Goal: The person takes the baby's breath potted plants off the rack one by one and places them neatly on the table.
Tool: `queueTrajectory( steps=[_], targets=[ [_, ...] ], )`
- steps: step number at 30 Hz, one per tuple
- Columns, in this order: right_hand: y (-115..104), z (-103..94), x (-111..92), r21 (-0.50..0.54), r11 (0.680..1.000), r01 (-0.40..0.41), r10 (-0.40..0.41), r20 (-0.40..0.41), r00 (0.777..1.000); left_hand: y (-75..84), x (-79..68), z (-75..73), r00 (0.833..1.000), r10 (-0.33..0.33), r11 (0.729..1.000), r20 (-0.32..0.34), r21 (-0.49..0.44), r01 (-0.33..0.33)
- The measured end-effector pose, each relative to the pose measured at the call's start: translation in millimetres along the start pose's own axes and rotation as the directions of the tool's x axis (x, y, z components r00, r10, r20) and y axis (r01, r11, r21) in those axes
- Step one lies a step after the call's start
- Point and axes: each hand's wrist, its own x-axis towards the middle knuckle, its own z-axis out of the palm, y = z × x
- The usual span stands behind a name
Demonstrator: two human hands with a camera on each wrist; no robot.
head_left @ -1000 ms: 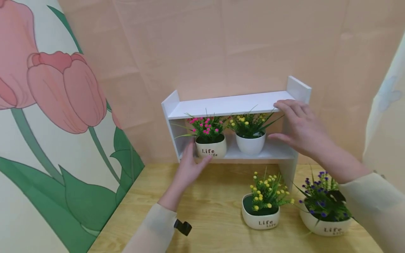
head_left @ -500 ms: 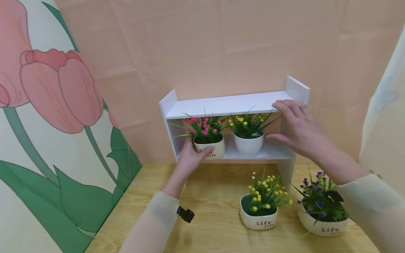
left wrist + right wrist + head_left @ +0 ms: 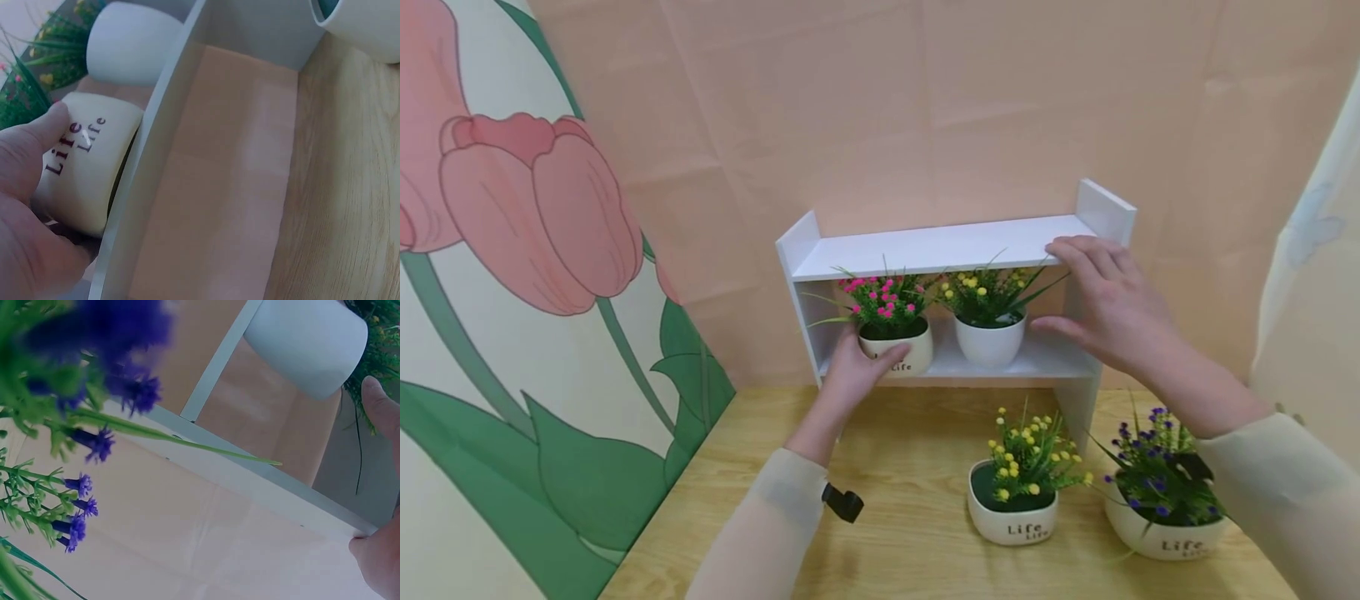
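In the head view, my left hand (image 3: 852, 367) holds a cream pot of pink flowers (image 3: 913, 357) on the lower board of a white two-tier shelf (image 3: 943, 248). My thumb lies across its "Life" lettering in the left wrist view, with the other fingers partly hidden around the pot (image 3: 94, 156). To its right on the same board stands a white pot with yellow flowers (image 3: 991, 345). At the shelf's right end, my right hand (image 3: 1112, 296) rests fingers on the upper board's front edge. Its thumb extends toward the white pot without touching it.
On the wooden table (image 3: 895, 500) stand a "Life" pot of yellow flowers (image 3: 1013, 527) and, farther right near my right forearm, a pot of purple flowers (image 3: 1165, 533). A pinkish cloth backdrop (image 3: 880, 108) rises behind the shelf. A tulip-printed panel (image 3: 542, 217) borders the left.
My left hand has moved from beside the pink-flower pot to gripping it, thumb now across its front. My right hand keeps its place on the shelf. The view has shifted slightly.
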Motion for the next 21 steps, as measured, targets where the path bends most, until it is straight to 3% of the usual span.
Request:
queueTrajectory(
  steps=[8,12,21],
  targets=[
    [1.1,0.9,-0.4,0.000,1.000,0.014,-0.014,-0.014,1.000,-7.7,3.7,-5.4,0.998,-0.050,0.993,-0.036,0.105,0.053],
    [0.9,0.9,-1.0,-0.008,1.000,0.009,-0.009,-0.007,1.000,-12.3,3.5,-6.2,0.998,-0.039,0.995,-0.040,0.090,0.043],
    [1.5,1.3,-0.1,-0.001,1.000,0.017,-0.017,-0.022,1.000,4.4,-9.5,-10.2,0.999,-0.018,0.997,-0.033,0.069,0.021]
  ],
)
